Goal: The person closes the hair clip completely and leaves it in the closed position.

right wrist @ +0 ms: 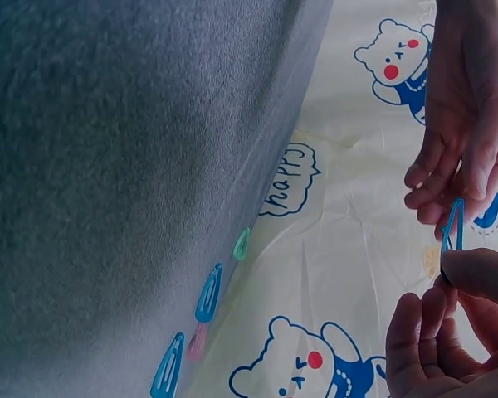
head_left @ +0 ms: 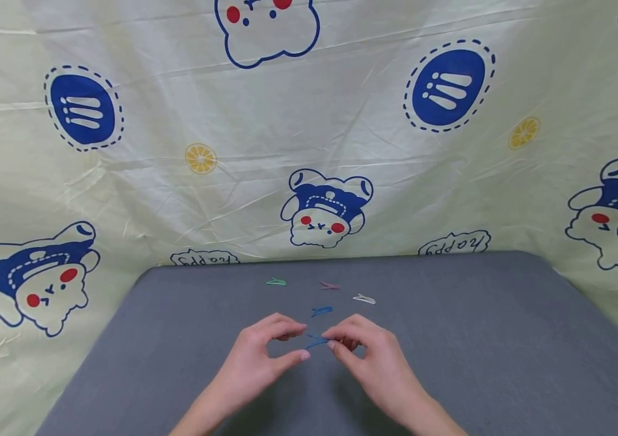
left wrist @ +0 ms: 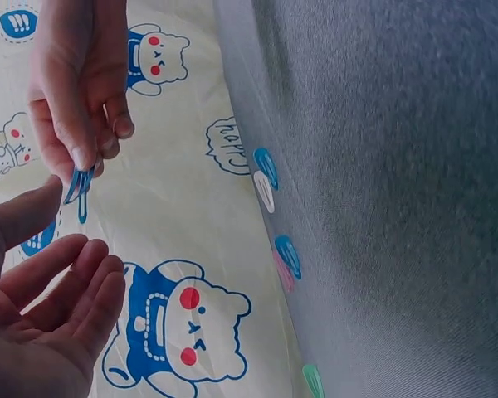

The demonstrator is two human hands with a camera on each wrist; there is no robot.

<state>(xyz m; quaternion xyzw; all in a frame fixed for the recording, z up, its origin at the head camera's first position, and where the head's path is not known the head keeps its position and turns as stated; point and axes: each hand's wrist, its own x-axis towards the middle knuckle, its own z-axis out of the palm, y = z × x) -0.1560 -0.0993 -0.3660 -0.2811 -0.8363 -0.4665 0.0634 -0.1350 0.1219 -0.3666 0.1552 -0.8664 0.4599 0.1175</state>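
My right hand (head_left: pixel 366 351) pinches a blue snap hair clip (head_left: pixel 317 341) by one end between thumb and fingers, above the grey table. The clip's two arms spread apart toward the left. My left hand (head_left: pixel 257 351) faces it with thumb and fingers parted on either side of the clip's free end. In the left wrist view a gap shows between the left fingers (left wrist: pixel 83 265) and the held clip (left wrist: pixel 81 195). In the right wrist view the clip (right wrist: pixel 453 224) stands upright from the right thumb, its tip overlapping the left hand (right wrist: pixel 473 116).
Beyond the hands, a blue clip (head_left: pixel 322 311), a white clip (head_left: pixel 364 299), a pink clip (head_left: pixel 329 286) and a green clip (head_left: pixel 276 281) lie on the grey table (head_left: pixel 178 339). Another blue clip (left wrist: pixel 266 167) shows near the white one. A printed curtain (head_left: pixel 151 181) hangs behind.
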